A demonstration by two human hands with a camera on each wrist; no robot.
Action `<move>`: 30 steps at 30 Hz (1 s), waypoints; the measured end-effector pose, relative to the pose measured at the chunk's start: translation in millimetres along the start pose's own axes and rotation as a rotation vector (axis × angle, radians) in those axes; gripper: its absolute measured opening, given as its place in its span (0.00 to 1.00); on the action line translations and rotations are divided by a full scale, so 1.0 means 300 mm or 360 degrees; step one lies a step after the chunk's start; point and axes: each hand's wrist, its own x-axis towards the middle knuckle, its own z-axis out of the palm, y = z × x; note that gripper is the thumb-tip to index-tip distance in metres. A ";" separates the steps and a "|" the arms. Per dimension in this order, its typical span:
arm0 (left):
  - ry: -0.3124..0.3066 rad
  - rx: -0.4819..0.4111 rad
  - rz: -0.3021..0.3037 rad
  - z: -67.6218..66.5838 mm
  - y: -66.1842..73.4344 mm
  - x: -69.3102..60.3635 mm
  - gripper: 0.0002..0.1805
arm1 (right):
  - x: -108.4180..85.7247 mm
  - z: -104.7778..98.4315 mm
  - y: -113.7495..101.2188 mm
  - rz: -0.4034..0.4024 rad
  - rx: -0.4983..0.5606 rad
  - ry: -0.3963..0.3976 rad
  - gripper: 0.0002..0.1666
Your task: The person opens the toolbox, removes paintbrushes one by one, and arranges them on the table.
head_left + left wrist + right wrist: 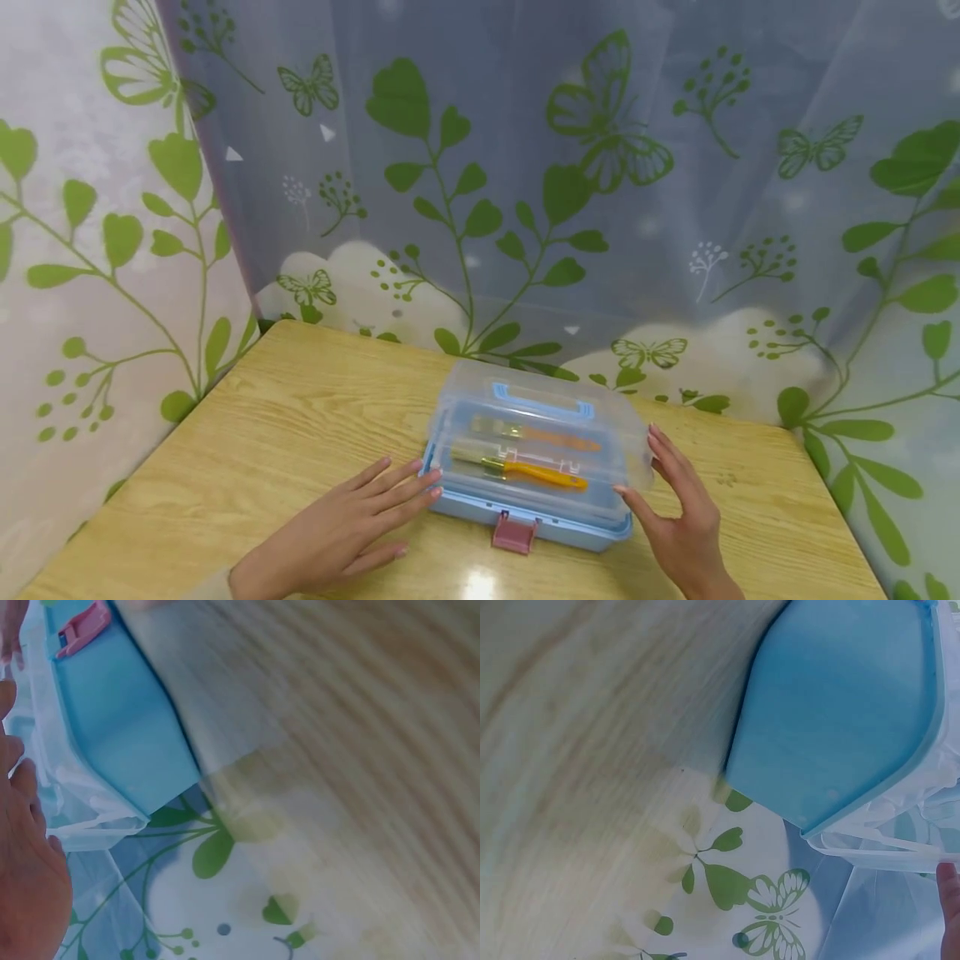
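Observation:
A light blue plastic box (540, 523) with a clear lid (480, 387) and a blue handle (543, 402) sits on the table. Its pink latch (514, 533) hangs folded down at the front. Through the clear plastic shows a brush (543, 476) with an orange handle; a fainter brush shape, perhaps a reflection, appears behind it. My left hand (341, 521) lies at the box's left side, fingers straight, fingertips by the rim. At the right side, my right hand (686, 517) has thumb and fingers spread along the lid's edge. Whether the lid is fully down is unclear.
The wooden table (322, 400) extends on both sides of the box. Behind it hangs a curtain (480, 183) printed with green leaves and butterflies, close to the table's back edge. Similar patterned fabric borders the left and right.

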 end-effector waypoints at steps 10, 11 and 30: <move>-0.0048 -0.0038 -0.0011 0.010 -0.003 -0.030 0.41 | 0.009 0.004 0.022 -0.0002 -0.0041 -0.0007 0.43; -0.0050 -0.0039 -0.0013 0.011 -0.003 -0.029 0.41 | 0.011 0.005 0.023 -0.0002 -0.0041 -0.0008 0.43; 0.0014 -0.0038 0.0027 0.011 -0.019 -0.028 0.40 | 0.079 0.030 0.033 -0.0067 -0.0034 0.0129 0.41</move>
